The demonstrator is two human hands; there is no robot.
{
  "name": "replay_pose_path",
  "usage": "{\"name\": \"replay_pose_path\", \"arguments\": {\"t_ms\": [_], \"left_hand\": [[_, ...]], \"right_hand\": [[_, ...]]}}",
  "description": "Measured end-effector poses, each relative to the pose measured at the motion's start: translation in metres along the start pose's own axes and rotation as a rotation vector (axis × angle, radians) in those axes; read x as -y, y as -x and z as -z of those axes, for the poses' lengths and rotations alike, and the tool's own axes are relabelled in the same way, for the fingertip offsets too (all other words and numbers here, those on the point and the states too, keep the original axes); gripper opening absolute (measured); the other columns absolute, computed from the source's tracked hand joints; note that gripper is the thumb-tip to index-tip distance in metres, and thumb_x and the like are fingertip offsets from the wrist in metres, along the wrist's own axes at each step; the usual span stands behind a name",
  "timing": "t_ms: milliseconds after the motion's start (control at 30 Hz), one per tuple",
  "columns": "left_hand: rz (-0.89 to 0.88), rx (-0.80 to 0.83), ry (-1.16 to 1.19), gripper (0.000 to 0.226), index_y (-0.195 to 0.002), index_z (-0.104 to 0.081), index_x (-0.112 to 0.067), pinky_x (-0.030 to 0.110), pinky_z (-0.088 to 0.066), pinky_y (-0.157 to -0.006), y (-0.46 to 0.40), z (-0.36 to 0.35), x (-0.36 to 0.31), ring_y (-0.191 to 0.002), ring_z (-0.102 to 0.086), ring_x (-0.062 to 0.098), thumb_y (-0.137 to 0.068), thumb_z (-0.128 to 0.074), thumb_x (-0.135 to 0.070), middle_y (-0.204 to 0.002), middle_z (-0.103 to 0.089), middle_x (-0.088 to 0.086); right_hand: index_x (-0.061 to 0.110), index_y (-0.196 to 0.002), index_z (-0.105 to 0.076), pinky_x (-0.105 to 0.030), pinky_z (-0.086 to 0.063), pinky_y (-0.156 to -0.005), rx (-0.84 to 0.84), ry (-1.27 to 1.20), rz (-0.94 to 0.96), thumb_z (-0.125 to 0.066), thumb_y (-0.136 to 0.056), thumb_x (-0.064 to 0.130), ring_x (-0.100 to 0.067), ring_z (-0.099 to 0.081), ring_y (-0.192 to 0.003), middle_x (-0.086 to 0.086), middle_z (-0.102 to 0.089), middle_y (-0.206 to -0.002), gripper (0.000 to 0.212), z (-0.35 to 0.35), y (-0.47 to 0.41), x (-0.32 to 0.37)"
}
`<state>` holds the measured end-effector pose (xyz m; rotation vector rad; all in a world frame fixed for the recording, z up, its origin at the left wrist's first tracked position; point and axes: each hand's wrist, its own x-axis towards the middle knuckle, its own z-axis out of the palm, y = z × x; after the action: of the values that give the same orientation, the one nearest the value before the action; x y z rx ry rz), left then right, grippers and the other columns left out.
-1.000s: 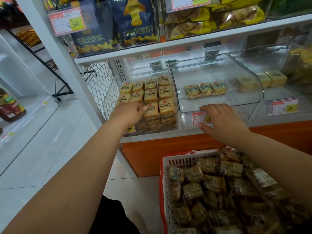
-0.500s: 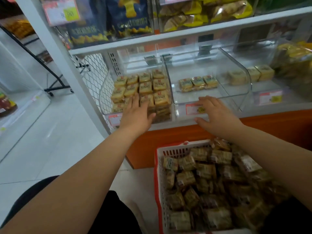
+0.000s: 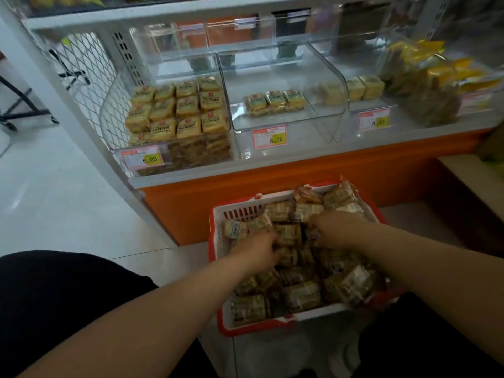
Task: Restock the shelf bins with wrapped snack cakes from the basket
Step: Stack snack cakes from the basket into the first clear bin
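A red and white basket (image 3: 218, 268) full of wrapped snack cakes (image 3: 300, 296) sits on the floor below the shelf. My left hand (image 3: 259, 251) reaches into its left half, fingers curled down among the cakes. My right hand (image 3: 336, 229) is in the far right half, fingers curled over cakes; blur hides whether either hand holds one. On the shelf, the left clear bin (image 3: 109, 124) is packed with yellow cakes (image 3: 177, 110). The middle clear bin (image 3: 343, 85) holds three cakes (image 3: 275, 102) at its back.
A third bin at the right holds pale cakes (image 3: 360, 87) and yellow bags (image 3: 436, 75). Price tags (image 3: 270, 136) marked 8.00 hang on the bin fronts. An orange base panel (image 3: 272, 186) runs under the shelf. White floor tiles (image 3: 54, 200) lie to the left.
Both hands left the shelf bins' front edge and dropped into the basket. The view tilted downward, so the basket sits more centrally.
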<state>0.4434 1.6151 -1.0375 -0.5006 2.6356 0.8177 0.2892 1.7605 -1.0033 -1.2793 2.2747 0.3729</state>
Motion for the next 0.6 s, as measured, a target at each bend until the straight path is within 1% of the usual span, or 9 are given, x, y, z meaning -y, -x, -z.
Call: {"name": "replay_pose_path", "arguments": {"t_ms": [67, 133, 167, 267, 367, 433, 467, 533, 600], "left_hand": [[0.019, 0.020, 0.034, 0.031, -0.125, -0.061, -0.026, 0.041, -0.051, -0.095, -0.001, 0.000, -0.002, -0.115, -0.057, 0.019, -0.097, -0.056, -0.039, -0.130, -0.059, -0.001], [0.019, 0.027, 0.038, 0.032, -0.124, -0.060, -0.025, 0.042, -0.052, -0.093, -0.003, 0.002, -0.004, -0.112, -0.058, 0.020, -0.097, -0.055, -0.041, -0.128, -0.060, 0.001], [0.018, 0.029, 0.039, 0.033, -0.125, -0.060, -0.024, 0.043, -0.052, -0.093, -0.004, 0.002, -0.005, -0.112, -0.058, 0.020, -0.097, -0.055, -0.041, -0.128, -0.059, 0.001], [0.025, 0.023, 0.056, 0.035, -0.127, -0.059, -0.025, 0.041, -0.052, -0.093, -0.006, 0.003, -0.007, -0.110, -0.058, 0.018, -0.098, -0.054, -0.042, -0.129, -0.058, -0.001], [0.038, -0.002, 0.137, 0.035, -0.130, -0.057, -0.025, 0.030, -0.050, -0.089, -0.008, 0.004, -0.006, -0.109, -0.056, 0.013, -0.098, -0.054, -0.041, -0.131, -0.057, -0.003], [0.062, -0.034, 0.257, 0.036, -0.133, -0.054, -0.024, 0.023, -0.047, -0.086, -0.007, 0.006, -0.004, -0.111, -0.054, 0.012, -0.099, -0.054, -0.036, -0.134, -0.056, -0.002], [0.085, -0.058, 0.332, 0.037, -0.136, -0.052, -0.022, 0.025, -0.047, -0.090, -0.007, 0.008, -0.003, -0.114, -0.054, 0.014, -0.100, -0.054, -0.032, -0.135, -0.056, -0.001], [0.144, -0.102, 0.463, 0.040, -0.141, -0.046, -0.020, 0.031, -0.049, -0.094, -0.007, 0.014, -0.002, -0.115, -0.056, 0.018, -0.101, -0.051, -0.023, -0.135, -0.055, 0.002], [0.183, -0.128, 0.581, 0.042, -0.143, -0.043, -0.017, 0.026, -0.050, -0.084, -0.007, 0.020, -0.002, -0.107, -0.057, 0.016, -0.102, -0.049, -0.018, -0.130, -0.057, 0.003]], "right_hand": [[0.018, -0.131, -0.048, -0.036, -0.047, -0.080, -0.132, 0.188, 0.042, -0.057, -0.093, 0.045, -0.027, -0.058, -0.106, -0.008, -0.059, -0.119, 0.048, -0.019, -0.007, -0.003], [0.012, -0.136, -0.043, -0.042, -0.041, -0.095, -0.199, 0.394, 0.066, -0.051, -0.094, 0.050, -0.031, -0.052, -0.116, -0.012, -0.055, -0.128, 0.057, -0.033, -0.015, -0.002], [0.010, -0.137, -0.042, -0.044, -0.037, -0.099, -0.215, 0.461, 0.047, -0.050, -0.094, 0.051, -0.033, -0.049, -0.119, -0.014, -0.052, -0.131, 0.060, -0.037, -0.019, 0.001], [0.007, -0.138, -0.039, -0.047, -0.035, -0.103, -0.214, 0.494, -0.049, -0.052, -0.096, 0.037, -0.037, -0.047, -0.121, -0.018, -0.046, -0.134, 0.054, -0.042, -0.028, 0.013], [0.007, -0.136, -0.040, -0.046, -0.040, -0.102, -0.227, 0.424, -0.085, -0.051, -0.095, 0.024, -0.036, -0.052, -0.117, -0.018, -0.048, -0.132, 0.046, -0.039, -0.032, 0.023], [0.009, -0.130, -0.044, -0.041, -0.048, -0.090, -0.273, 0.233, -0.107, -0.050, -0.095, 0.025, -0.031, -0.060, -0.105, -0.014, -0.057, -0.121, 0.040, -0.031, -0.031, 0.024], [0.011, -0.126, -0.046, -0.038, -0.051, -0.080, -0.318, 0.041, -0.130, -0.050, -0.095, 0.027, -0.028, -0.062, -0.095, -0.010, -0.061, -0.111, 0.035, -0.024, -0.029, 0.023], [0.013, -0.117, -0.050, -0.031, -0.051, -0.064, -0.367, -0.469, -0.149, -0.051, -0.096, 0.030, -0.023, -0.064, -0.082, -0.006, -0.064, -0.096, 0.027, -0.007, -0.025, 0.019], [0.013, -0.104, -0.059, -0.024, -0.050, -0.059, -0.318, -0.914, -0.104, -0.056, -0.096, 0.026, -0.017, -0.066, -0.080, -0.005, -0.067, -0.091, 0.015, 0.011, -0.022, 0.016]]}}
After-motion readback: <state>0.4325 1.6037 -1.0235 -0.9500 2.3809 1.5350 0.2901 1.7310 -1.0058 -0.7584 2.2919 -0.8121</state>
